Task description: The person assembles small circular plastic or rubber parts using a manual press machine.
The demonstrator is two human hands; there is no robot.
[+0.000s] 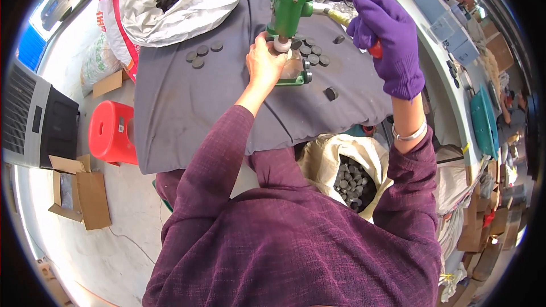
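Note:
A green hand press [286, 17] stands on the grey cloth at the far middle. My bare left hand [264, 65] is at its white rounded tip [281, 44], fingers curled in beside it; what they pinch is mostly hidden. My right hand [389, 40], in a purple knitted glove, is closed around the outer end of the press lever [340, 17], which has a yellow-green wrap. A bit of red shows below the gloved fingers. Small dark round discs [314, 58] lie right of the press, with others [198, 62] to its left. One disc [331, 93] stands tilted nearer me.
A white sack [222, 5] of dark pieces stands at the far left of the cloth-covered table [187, 113]. Below its near edge is a cream sack [321, 156] of grey discs. On the left floor are a red stool [107, 131] and an opened carton [92, 199].

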